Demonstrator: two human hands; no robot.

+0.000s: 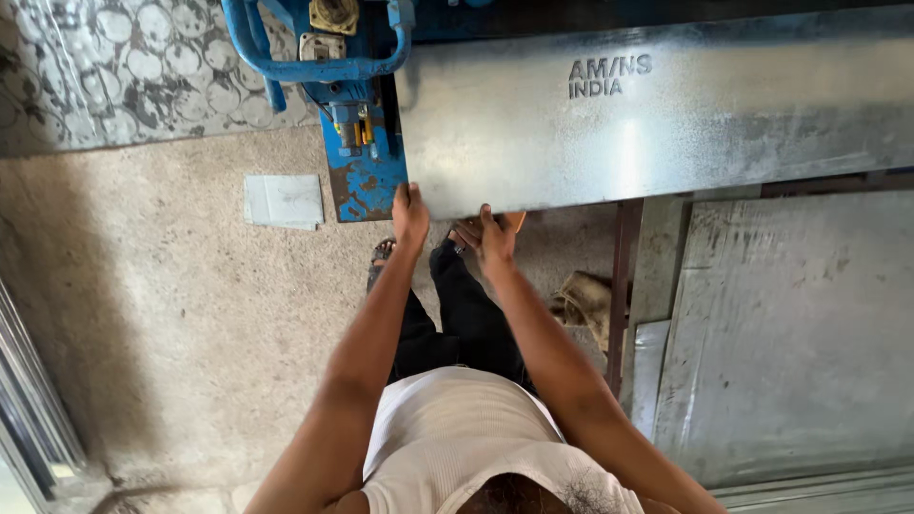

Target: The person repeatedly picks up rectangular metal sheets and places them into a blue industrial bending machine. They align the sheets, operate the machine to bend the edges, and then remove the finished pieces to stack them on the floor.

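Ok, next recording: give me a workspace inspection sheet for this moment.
Surface: rough concrete floor, stained.
Job's things: large galvanized metal sheet lying on the blue machine, near edge toward the person.
Clutter: small pale sheet offcut on the floor; tan rag-like lump, unclear.
Grippers: left hand and right hand both gripping the sheet's near edge.
Cables: nothing seen.
Surroundings: stacked metal sheets at the right; patterned sheet upper left.

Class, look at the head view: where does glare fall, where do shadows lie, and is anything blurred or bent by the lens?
Head view: pale glare streaks the metal sheet both hands grip, left hand and right hand; soft shadow darkens the concrete floor at left; the chest near the lens is slightly soft; straight edges bow a little at the borders.
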